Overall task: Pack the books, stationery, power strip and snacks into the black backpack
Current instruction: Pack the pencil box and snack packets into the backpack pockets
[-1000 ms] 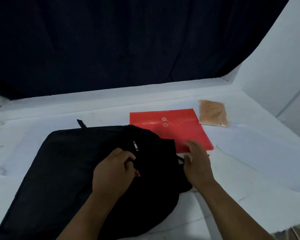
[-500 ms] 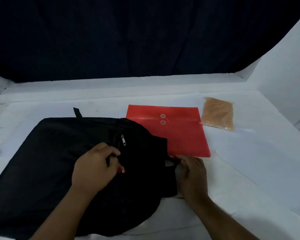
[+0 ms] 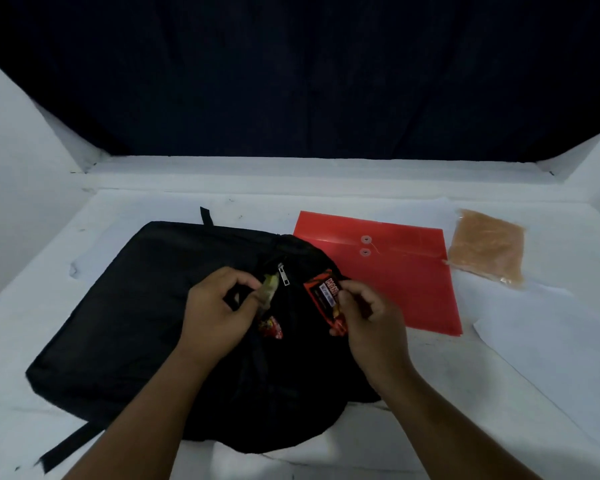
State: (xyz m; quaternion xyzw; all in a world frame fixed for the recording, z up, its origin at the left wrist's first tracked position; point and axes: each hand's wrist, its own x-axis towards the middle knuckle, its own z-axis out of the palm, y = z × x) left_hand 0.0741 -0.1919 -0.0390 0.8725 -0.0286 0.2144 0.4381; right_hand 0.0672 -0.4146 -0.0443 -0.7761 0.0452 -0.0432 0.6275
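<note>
— Since a half-second ago, a red snack packet has been brought over the backpack by the right hand, which was then down at the bag's edge by the red folder.

— How is it gripped?

— It is pinched between curled fingers and thumb, held just above the pocket, presumably so that it can be slid in.

— And the left hand?

— The pocket's edge is pinched and pulled aside beside the zip pull, most likely to keep the mouth agape. Another red wrapper is seen inside, below that hand.

— What is left outside?

— The folder is lying flat, partly tucked under the bag; a clear bag of brownish snack is set just beyond it on the table. Neither is packed yet.
</note>
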